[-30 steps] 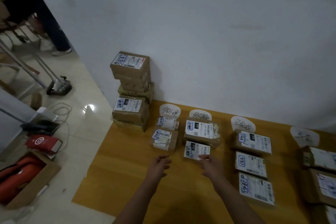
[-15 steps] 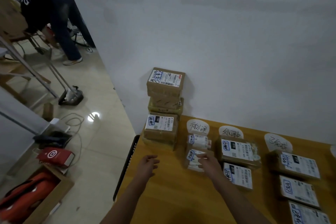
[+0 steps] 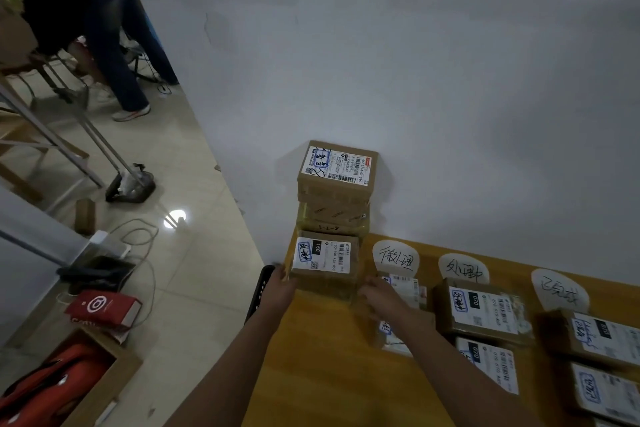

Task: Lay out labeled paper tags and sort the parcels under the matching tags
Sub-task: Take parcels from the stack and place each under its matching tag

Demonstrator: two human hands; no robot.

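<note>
From the head camera, both hands reach to a brown box at the far left corner of the wooden tabletop, close to the white wall. The left hand presses against the box's left side and the right hand against its right side, so the two together form a grip clamped on it; the fingertips are blurred. The box carries a white shipping label and is the front, lowest one of a stack of boxes standing against the wall.

To the right, three white paper tags with handwritten characters lie in a row along the wall edge. Parcels with labels sit in columns below them; the small ones under the first tag are partly hidden by the right forearm.

On the tiled floor at left lie cables, a red packet and an open carton holding something orange. Another person bends over in the background.
</note>
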